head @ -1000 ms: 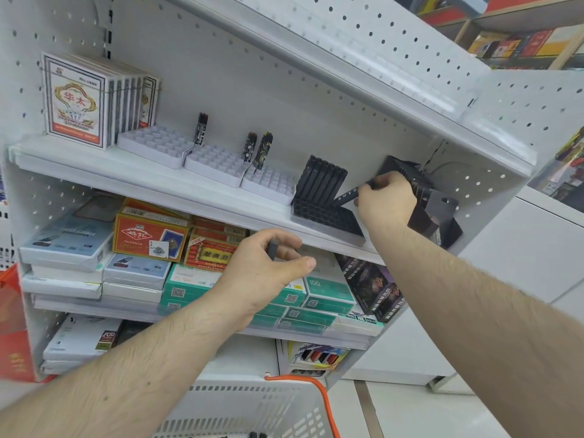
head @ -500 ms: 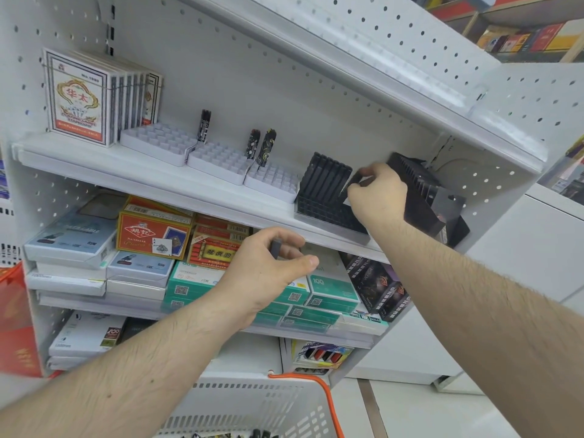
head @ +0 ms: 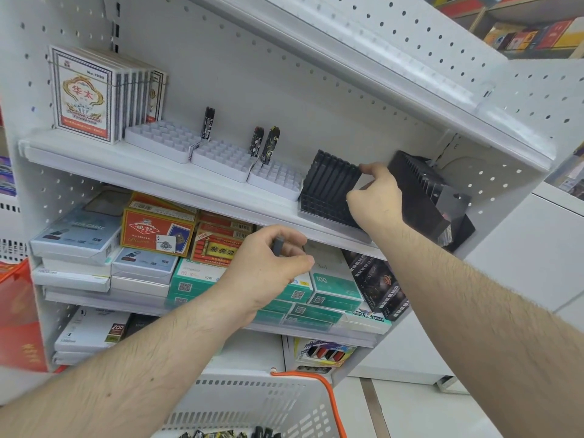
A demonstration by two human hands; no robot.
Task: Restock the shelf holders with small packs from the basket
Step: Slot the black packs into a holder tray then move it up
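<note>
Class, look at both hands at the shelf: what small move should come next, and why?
Probably the right hand seats its pack in the black holder, since its fingers are at the filled row's end. The left hand holds a spare pack ready.

Three white holder trays [head: 164, 140] sit in a row across the upper middle of the frame, with three small dark packs [head: 209, 123] standing in them: one behind the first, two at the third. Right of them are two black holders [head: 331, 188], and two hands [head: 265, 270] show, one basket [head: 252, 403] at bottom centre.
</note>
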